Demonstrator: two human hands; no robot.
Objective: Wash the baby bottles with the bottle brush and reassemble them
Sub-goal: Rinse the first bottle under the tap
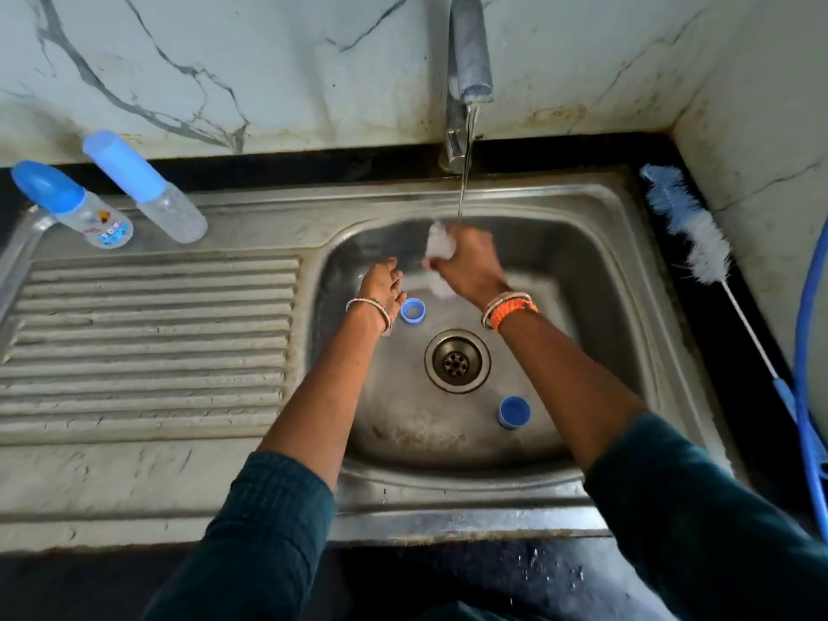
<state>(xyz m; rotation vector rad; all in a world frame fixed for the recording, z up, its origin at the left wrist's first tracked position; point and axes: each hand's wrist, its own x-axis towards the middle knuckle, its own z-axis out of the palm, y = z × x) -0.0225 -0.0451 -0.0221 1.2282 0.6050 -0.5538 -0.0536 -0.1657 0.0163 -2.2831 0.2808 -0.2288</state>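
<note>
Right hand [468,266] grips a clear bottle [438,244] under the tap stream [463,181], mid-sink; left hand [381,289] loose, empty. Best tilt the mouth into the flow, rinse fully. Bottle brush [699,235] lies on the table's right edge.

Steel sink [618,307] fills the middle here, its ribbed draining board [152,342] running off toward nine o'clock and the round drain [457,361] sitting dead centre of the basin. Up at twelve o'clock a chrome tap [466,60] pours a thin stream of water. Behind it, a pale marble-look wall [224,60] with dark grey veins, stained brownish along its lower edge. A black countertop [717,307] frames the sink, and soft, even light lies over everything.
</note>
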